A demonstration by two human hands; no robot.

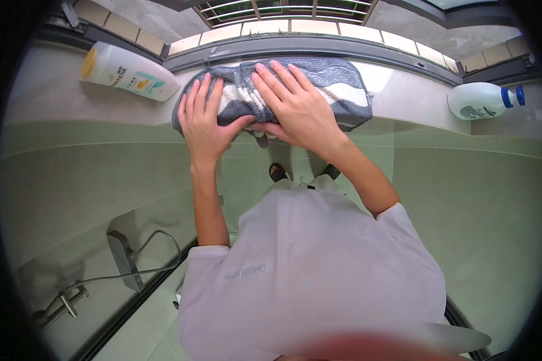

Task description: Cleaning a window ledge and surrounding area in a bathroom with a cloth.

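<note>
A folded grey cloth with white patches, apparently a towel [350,94], lies on the pale window ledge [415,101]. My left hand [203,119] rests flat on its left end, fingers pointing towards the window and slightly apart. Across the middle of the cloth lies my right hand [298,106], its fingers stretched out. Both thumbs are at the near edge of the cloth, close to each other. A small part of the cloth hangs over the ledge edge between the hands. Neither hand visibly grasps the cloth.
On the ledge at the left lies a white bottle with a yellow cap [131,72]. A white bottle with a blue top [478,101] is at the right. Beyond the ledge runs a dark window frame [298,45]. A shower hose [122,275] and mixer tap [67,303] are at lower left.
</note>
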